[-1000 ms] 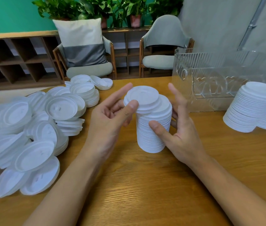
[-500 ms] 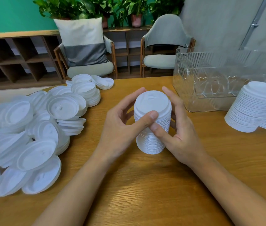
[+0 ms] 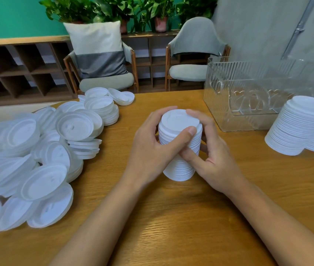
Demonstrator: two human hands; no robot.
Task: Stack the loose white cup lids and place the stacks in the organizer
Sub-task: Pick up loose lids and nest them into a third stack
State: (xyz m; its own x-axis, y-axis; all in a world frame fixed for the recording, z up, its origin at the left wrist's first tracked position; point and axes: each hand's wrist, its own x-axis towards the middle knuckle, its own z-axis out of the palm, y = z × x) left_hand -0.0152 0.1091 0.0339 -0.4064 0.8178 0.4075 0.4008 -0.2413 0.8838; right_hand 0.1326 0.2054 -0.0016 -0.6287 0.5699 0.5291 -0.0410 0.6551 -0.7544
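Note:
A tall stack of white cup lids [image 3: 179,123] stands upright on the wooden table [image 3: 171,217] in the middle. My left hand [image 3: 152,150] wraps its left side, thumb across the front near the top. My right hand [image 3: 213,152] wraps the right side, fingers over the top rim, thumb under my left thumb. A heap of loose white lids [image 3: 37,154] lies at the left. The clear plastic organizer [image 3: 248,93] stands at the back right, with nothing visible inside it.
Two finished lid stacks [image 3: 302,125] stand at the right edge, in front of the organizer. A few short stacks [image 3: 102,108] sit behind the heap. Two chairs [image 3: 190,60] and a wooden shelf lie beyond the table's far edge.
Both hands have closed in around the stack. The shifted top lids have been pushed into line, and the stack now stands straight.

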